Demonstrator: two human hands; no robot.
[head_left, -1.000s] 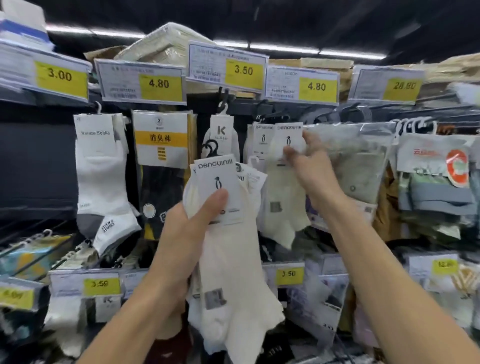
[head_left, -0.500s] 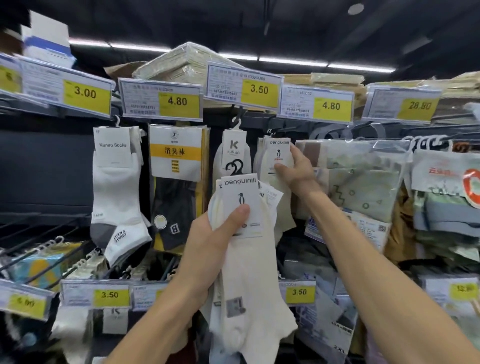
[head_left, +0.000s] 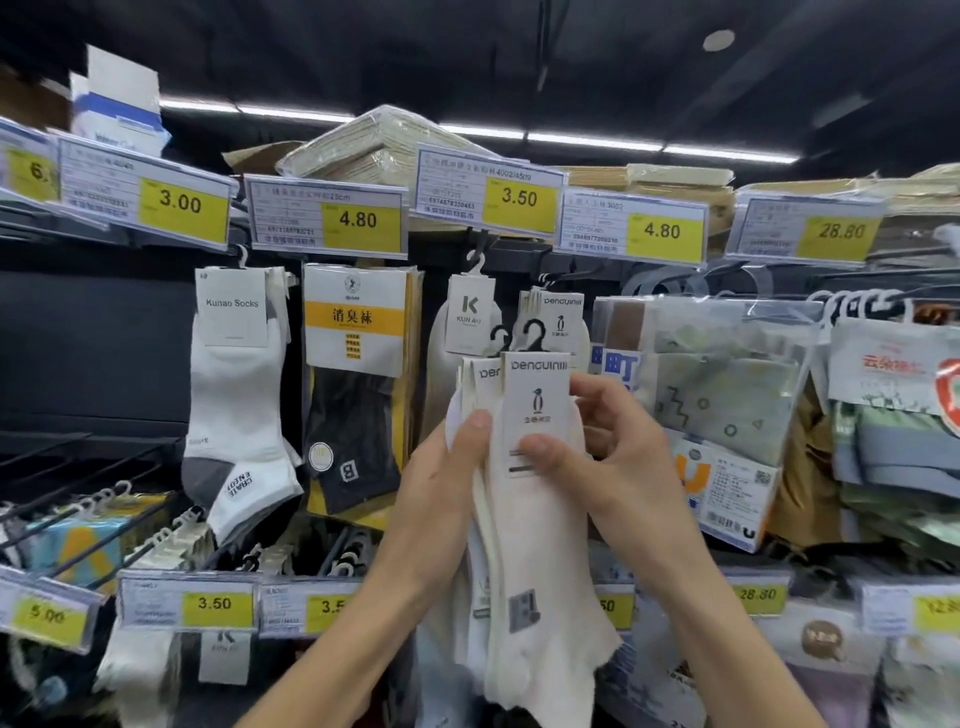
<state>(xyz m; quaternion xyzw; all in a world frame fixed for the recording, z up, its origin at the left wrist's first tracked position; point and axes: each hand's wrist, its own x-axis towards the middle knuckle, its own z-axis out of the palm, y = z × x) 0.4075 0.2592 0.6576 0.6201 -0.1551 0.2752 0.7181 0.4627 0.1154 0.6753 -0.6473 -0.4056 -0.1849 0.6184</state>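
**Bundle may slip, snag**

Left hand (head_left: 441, 488) grips stacked cream-white ankle socks (head_left: 540, 582), thumb front, fingers behind. Right hand (head_left: 618, 457) pinches the front white penguin card tag (head_left: 537, 405). Loose grip: rear pairs may drop; black plastic hooks (head_left: 532, 332) above fingers may tangle.

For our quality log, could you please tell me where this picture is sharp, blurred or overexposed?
In the head view the penguin-label socks in the left hand and right hand are sharp, the 5.00 price tag at lower left smears, and the ceiling light strip blows out.

head camera faces the sock rack (head_left: 519, 249) closely.
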